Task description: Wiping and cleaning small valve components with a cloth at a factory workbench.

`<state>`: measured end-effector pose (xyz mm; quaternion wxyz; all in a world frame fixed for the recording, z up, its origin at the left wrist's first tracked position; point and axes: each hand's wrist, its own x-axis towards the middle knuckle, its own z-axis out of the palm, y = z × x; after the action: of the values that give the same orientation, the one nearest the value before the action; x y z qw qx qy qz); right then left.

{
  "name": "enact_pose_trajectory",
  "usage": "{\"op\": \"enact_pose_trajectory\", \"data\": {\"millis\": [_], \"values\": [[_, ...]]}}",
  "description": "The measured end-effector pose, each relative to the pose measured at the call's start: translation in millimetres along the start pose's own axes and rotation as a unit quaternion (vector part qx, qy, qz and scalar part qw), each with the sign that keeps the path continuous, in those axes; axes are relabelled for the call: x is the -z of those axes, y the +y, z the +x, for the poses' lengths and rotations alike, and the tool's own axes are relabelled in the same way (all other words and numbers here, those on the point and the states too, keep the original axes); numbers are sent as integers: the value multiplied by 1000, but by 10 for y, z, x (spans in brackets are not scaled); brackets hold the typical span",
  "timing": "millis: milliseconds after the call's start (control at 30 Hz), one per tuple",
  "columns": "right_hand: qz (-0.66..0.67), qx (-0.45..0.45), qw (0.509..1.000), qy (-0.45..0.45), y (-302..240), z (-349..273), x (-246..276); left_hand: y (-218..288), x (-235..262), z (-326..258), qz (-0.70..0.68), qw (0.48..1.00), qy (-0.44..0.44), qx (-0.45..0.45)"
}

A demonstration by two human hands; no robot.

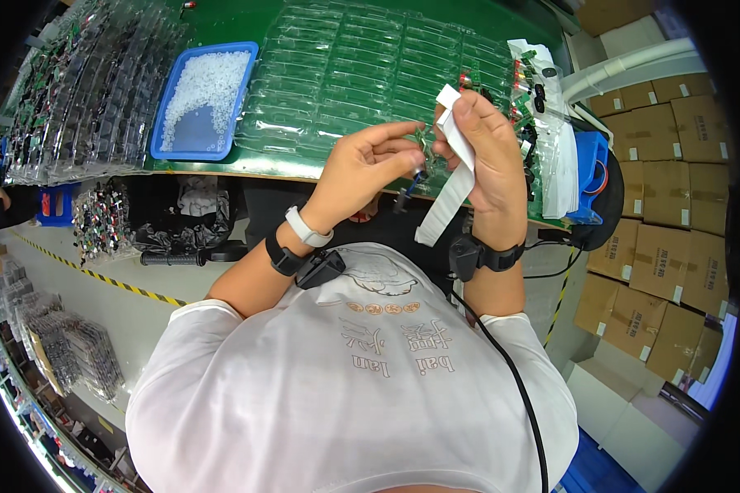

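Note:
My left hand point(345, 177) pinches a small green circuit board point(422, 140) between thumb and fingers, just over the front edge of the green table. A dark part on a blue wire point(406, 195) dangles below those fingertips. Close beside it, my right hand point(495, 156) is closed on a white strip point(448, 205); one end sticks up past the thumb and the long end hangs down toward my shirt. Behind both hands lies a clear plastic tray point(337, 78) with rows of long compartments. Whether my right fingers also touch the board is hidden.
At the left of the tray stands a blue bin point(159, 131) of tiny whitish rings. Stacked clear trays with boards point(90, 90) fill the far left. Loose boards and black parts lie on white sheets point(561, 156) at right, near a blue holder point(590, 177). Cartons point(662, 255) are piled beyond.

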<state>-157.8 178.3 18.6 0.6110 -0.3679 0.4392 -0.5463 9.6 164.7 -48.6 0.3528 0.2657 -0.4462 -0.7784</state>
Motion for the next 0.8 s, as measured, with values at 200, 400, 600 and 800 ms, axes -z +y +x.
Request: {"op": "enact_pose_trajectory", "data": {"millis": [200,400,600,800], "values": [[64,-1,997,-33,69,70,-2,-30,-228,57,32,982,62,-177],[86,28,996,17,89,86,-35,26,-81,125,22,991,85,-99],[-27,83,996,9,267,95,129,147,49,123,18,992,103,-73],[-135,124,983,7,381,74,131,150,66,134,63,986,95,-119]]}}
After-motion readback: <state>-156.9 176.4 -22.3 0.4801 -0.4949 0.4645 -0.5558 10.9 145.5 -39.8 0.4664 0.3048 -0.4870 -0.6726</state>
